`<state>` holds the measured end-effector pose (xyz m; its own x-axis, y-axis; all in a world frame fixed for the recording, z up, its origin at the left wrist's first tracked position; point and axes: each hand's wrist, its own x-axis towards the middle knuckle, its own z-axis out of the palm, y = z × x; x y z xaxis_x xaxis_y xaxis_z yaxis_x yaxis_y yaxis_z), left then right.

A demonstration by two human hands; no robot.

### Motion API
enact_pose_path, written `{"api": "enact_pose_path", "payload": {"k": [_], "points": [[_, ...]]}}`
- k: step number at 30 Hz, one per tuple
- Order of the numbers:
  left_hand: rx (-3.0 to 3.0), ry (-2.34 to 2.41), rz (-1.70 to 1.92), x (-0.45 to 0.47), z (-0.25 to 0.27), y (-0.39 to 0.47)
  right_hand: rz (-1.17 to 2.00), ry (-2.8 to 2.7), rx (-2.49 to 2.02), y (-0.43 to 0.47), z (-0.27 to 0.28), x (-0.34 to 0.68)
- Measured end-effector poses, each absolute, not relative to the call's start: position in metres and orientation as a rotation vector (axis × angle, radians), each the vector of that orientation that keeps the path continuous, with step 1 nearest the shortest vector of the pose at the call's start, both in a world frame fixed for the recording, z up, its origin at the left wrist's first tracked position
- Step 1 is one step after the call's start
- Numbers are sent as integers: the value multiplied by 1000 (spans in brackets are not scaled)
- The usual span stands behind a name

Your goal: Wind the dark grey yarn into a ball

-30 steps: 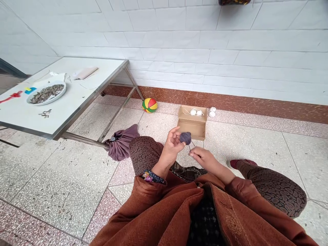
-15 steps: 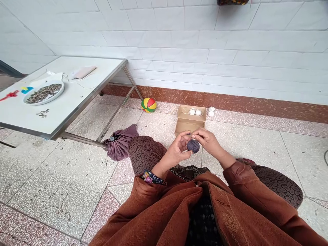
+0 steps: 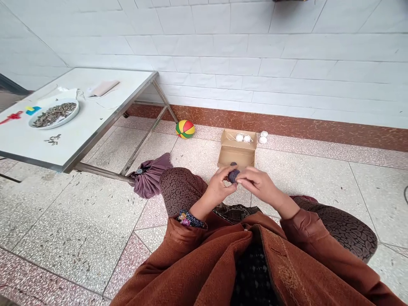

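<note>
Dark purple yarn, wound into a ball [image 3: 233, 176], sits in the left hand's [image 3: 219, 187] grasp, just this side of the open cardboard box [image 3: 237, 156]. The right hand [image 3: 260, 185] meets it, fingers bunched; whether they pinch a strand, I can't tell from here.

Yarn ball [image 3: 233, 176] partly hidden by left hand [image 3: 219, 183] and right hand [image 3: 260, 183]; right hand's grip too small to tell. Dark round bit [image 3: 233, 163] at box's [image 3: 238, 155] near edge half covered, identity unclear. Table [image 3: 87, 138], red ribbon [image 3: 14, 116] cut by left edge. Dark object [image 3: 290, 0] up top nearly all cropped.
</note>
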<state>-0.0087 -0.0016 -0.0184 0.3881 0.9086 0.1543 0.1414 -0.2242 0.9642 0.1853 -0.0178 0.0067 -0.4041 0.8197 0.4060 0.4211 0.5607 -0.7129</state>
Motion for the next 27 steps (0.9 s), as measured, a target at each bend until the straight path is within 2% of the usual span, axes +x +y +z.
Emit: {"api": "enact_pose_path", "payload": {"k": [8, 15, 27], "points": [[1222, 628, 755, -8, -6, -14, 806, -1726, -1181, -2, -26, 189], [995, 610, 812, -4, -6, -17, 896, -1717, -1255, -18, -42, 185], [768, 632, 864, -1, 2, -18, 832, -1745, -1268, -21, -49, 180]]}}
